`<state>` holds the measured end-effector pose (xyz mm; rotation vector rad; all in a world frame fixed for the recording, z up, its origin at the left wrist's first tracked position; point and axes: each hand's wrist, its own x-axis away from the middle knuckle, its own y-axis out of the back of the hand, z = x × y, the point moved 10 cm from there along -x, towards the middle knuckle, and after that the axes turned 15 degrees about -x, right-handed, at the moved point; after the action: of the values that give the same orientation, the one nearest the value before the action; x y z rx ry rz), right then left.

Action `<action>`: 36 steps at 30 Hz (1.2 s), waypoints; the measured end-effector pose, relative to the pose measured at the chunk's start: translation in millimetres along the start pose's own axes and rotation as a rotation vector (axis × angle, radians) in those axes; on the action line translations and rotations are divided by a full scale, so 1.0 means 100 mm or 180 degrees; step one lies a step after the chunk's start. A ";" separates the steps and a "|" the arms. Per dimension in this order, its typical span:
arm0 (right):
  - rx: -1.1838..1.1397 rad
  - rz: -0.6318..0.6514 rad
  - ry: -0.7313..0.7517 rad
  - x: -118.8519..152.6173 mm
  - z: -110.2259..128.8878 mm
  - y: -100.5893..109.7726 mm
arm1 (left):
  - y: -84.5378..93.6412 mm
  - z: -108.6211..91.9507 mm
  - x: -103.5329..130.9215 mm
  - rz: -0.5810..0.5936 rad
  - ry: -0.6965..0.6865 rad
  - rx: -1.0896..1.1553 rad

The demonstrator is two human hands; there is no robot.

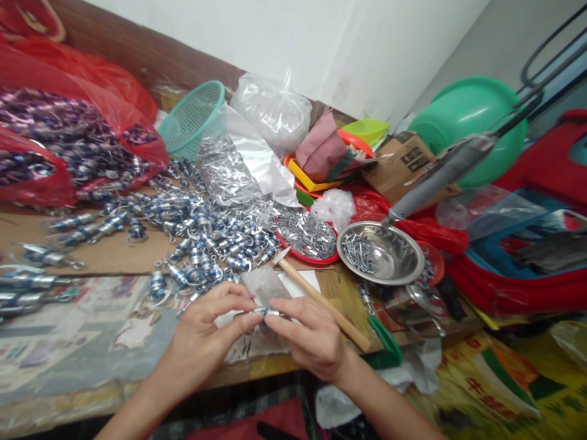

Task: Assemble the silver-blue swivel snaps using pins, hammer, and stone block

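Note:
A small blue-and-silver metal fitting point(266, 311) is pinched between the fingertips of both hands, lying roughly level above the bench edge. My left hand point(215, 321) grips its left end with thumb and fingers, and my right hand point(309, 333) closes on the right end. Fingers cover most of it. Just behind stands a grey metal block point(265, 284). A hammer point(325, 302) with a wooden handle lies beside it, to the right of my fingers. Beyond them spreads a heap of similar blue-and-silver fittings point(206, 229), many with a curved strip.
Thin metal pins fill a red dish point(308, 259); a steel bowl point(403, 260) at its right holds more. Far left lies a red bag point(151, 143) of purplish fittings. A teal basket point(197, 116), a cardboard box point(389, 162) and a green basin point(477, 122) stand behind.

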<state>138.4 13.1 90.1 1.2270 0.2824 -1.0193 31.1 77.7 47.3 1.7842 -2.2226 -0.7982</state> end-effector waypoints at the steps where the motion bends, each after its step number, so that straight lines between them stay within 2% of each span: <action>1: -0.0077 -0.0039 -0.0062 -0.01 -0.02 0.01 | 0.00 0.00 0.00 0.0008 -0.0005 0.0012; 6: -0.0486 -0.0319 -0.0448 -0.02 -0.11 0.06 | -0.05 0.06 0.02 0.0302 0.0139 0.0181; 11: -0.0314 -0.0166 -0.0348 -0.05 -0.01 0.04 | -0.03 0.02 0.02 0.0398 0.0097 0.0120; 13: -0.0426 -0.0274 -0.0499 -0.07 -0.05 0.06 | -0.03 0.02 0.01 0.0397 0.0133 0.0130; 18: -0.0908 -0.0507 -0.1128 -0.01 -0.24 0.00 | -0.15 0.22 0.05 0.0431 0.0806 0.0747; 21: -0.0583 -0.0382 -0.0820 0.02 -0.15 -0.03 | -0.16 0.34 0.10 0.0258 0.1210 0.0761; 23: -0.0365 -0.0358 -0.0576 0.05 -0.08 -0.03 | -0.13 0.38 0.12 0.0062 0.1329 0.0720; 25: -0.0342 -0.0412 -0.0567 0.07 -0.09 -0.03 | -0.10 0.41 0.12 -0.0176 0.1383 0.0834; 30: -0.0708 -0.0623 -0.1181 0.08 -0.31 -0.08 | -0.12 0.51 0.06 -0.0591 0.1473 0.1280; 33: -0.0862 -0.0843 -0.1643 0.09 -0.46 -0.07 | -0.11 0.50 0.01 -0.0780 0.1384 0.1228; 36: -0.0842 -0.1105 -0.1898 0.08 -0.58 -0.01 | -0.13 0.46 -0.05 -0.0845 0.1249 0.1064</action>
<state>160.6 59.5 63.0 0.6037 0.1548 -1.5431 22.2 93.7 3.5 2.1909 -1.9676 -0.0884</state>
